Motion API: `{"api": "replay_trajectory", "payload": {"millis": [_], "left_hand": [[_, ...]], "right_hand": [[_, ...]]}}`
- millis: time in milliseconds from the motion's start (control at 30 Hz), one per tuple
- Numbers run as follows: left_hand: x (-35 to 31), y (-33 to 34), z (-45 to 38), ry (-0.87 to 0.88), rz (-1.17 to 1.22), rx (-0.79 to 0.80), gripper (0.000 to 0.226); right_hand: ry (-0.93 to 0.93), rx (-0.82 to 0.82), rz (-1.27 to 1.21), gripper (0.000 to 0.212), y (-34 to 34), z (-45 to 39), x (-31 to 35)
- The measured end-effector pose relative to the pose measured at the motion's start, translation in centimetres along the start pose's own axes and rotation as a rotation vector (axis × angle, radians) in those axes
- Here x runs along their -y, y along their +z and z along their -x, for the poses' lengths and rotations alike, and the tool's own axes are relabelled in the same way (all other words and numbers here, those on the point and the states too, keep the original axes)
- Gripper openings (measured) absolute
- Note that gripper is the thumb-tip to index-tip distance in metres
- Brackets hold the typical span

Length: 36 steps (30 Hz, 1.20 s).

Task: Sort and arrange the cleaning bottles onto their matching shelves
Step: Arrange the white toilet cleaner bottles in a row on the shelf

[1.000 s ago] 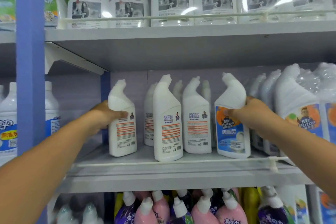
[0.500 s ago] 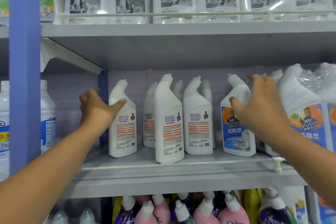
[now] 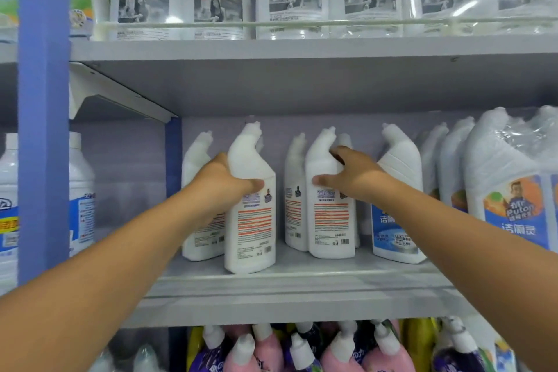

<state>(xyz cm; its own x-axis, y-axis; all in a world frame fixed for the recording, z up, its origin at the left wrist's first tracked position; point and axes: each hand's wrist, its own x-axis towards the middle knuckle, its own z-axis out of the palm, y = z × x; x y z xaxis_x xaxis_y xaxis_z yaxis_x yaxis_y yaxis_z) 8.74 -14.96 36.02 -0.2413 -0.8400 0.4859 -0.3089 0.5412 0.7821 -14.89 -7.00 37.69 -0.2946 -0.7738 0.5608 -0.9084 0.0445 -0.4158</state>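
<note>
Several white angle-necked toilet cleaner bottles stand on the grey middle shelf. My left hand grips the front bottle round its shoulder, thumb across its back label. My right hand holds a second white bottle to the right, thumb on its label and fingers over its neck. A bottle stands partly hidden behind my left hand. Further right stands one with a blue front label.
Shrink-wrapped packs of the same cleaner fill the shelf's right end. Clear spray bottles line the upper shelf behind a rail. Pink and purple bottles crowd the shelf below. A blue upright post stands at left, with large white jugs beyond.
My left hand left the leftmost bottle and took hold of the front middle one. My right hand left the blue-labelled bottle and moved left onto another white bottle.
</note>
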Motion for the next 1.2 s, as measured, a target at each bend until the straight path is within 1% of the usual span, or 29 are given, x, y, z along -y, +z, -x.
{"api": "replay_trajectory", "payload": {"millis": [67, 133, 200, 300, 400, 500, 533, 567, 667, 700, 733, 767, 833, 867, 933, 1000, 1033, 1067, 1100, 1133, 1200], "left_hand": [[0.8, -2.3, 0.2, -0.011, -0.022, -0.065, 0.050], [1.9, -4.5, 0.2, -0.039, -0.049, -0.130, 0.054], [2.6, -6.2, 0.2, -0.072, -0.055, -0.157, 0.053], [3.4, -7.7, 0.4, -0.107, -0.040, -0.175, 0.049], [3.9, -8.1, 0.6, -0.097, -0.013, -0.196, 0.047], [4.0, -8.0, 1.0, -0.074, -0.047, -0.204, 0.047], [3.9, -8.0, 1.1, -0.070, -0.068, -0.207, 0.049], [3.8, -8.0, 1.2, -0.067, -0.082, -0.212, 0.052], [3.2, -7.9, 1.6, -0.066, -0.105, -0.263, 0.068], [2.9, -7.8, 1.9, -0.026, -0.146, -0.332, 0.077], [2.6, -7.6, 2.2, 0.053, -0.212, -0.426, 0.083], [2.1, -7.4, 2.7, 0.167, -0.281, -0.522, 0.084], [0.6, -6.5, 4.1, 0.409, -0.345, -0.645, 0.069], [-0.1, -6.0, 4.7, 0.493, -0.337, -0.658, 0.058], [-1.3, -4.8, 5.0, 0.555, -0.303, -0.616, 0.041], [-1.8, -3.5, 4.4, 0.527, -0.263, -0.517, 0.033], [-2.0, -3.0, 4.0, 0.498, -0.259, -0.481, 0.032], [-2.2, -2.4, 3.6, 0.462, -0.269, -0.456, 0.032], [-2.3, -1.9, 3.1, 0.419, -0.273, -0.425, 0.033], [-2.7, -1.4, 2.8, 0.367, -0.251, -0.378, 0.036], [-3.4, -0.2, 1.2, 0.250, -0.207, -0.289, 0.045]], "right_hand": [[0.037, 0.033, -0.005, 0.050, -0.2, -0.2, 0.1], [0.073, 0.033, -0.036, 0.044, -0.3, -0.1, 0.3], [0.095, -0.008, -0.026, 0.045, -0.7, 0.0, 0.6], [0.128, -0.036, 0.098, 0.046, -1.9, 0.5, 0.5], [0.161, -0.099, 0.208, 0.054, -2.6, 0.8, -0.7], [0.147, -0.079, 0.098, 0.045, -2.8, 1.2, -1.8], [0.123, -0.091, 0.074, 0.041, -3.0, 1.4, -1.9], [0.109, -0.111, 0.100, 0.041, -3.3, 1.7, -1.9], [0.121, -0.093, 0.318, 0.044, -3.8, 2.6, -1.1], [0.127, -0.079, 0.347, 0.045, -4.0, 2.9, -0.6], [0.123, -0.064, 0.334, 0.046, -4.1, 3.0, -0.3], [0.122, -0.042, 0.313, 0.047, -4.4, 3.4, 0.2], [0.105, 0.008, 0.291, 0.048, -4.7, 3.7, 0.1], [0.099, -0.002, 0.261, 0.046, -4.6, 3.4, -0.2], [0.074, -0.102, 0.233, 0.045, -4.5, 3.4, -0.5], [0.021, -0.268, 0.325, 0.050, -4.7, 3.2, -0.5], [-0.019, -0.346, 0.312, 0.052, -4.8, 3.1, -0.4], [-0.058, -0.390, 0.252, 0.049, -4.8, 3.0, 0.1], [-0.100, -0.403, 0.166, 0.043, -4.8, 2.9, 0.7], [-0.123, -0.372, 0.082, 0.036, -4.7, 2.6, 1.2], [-0.114, -0.231, -0.045, 0.034, -4.0, 1.7, 2.4]]}}
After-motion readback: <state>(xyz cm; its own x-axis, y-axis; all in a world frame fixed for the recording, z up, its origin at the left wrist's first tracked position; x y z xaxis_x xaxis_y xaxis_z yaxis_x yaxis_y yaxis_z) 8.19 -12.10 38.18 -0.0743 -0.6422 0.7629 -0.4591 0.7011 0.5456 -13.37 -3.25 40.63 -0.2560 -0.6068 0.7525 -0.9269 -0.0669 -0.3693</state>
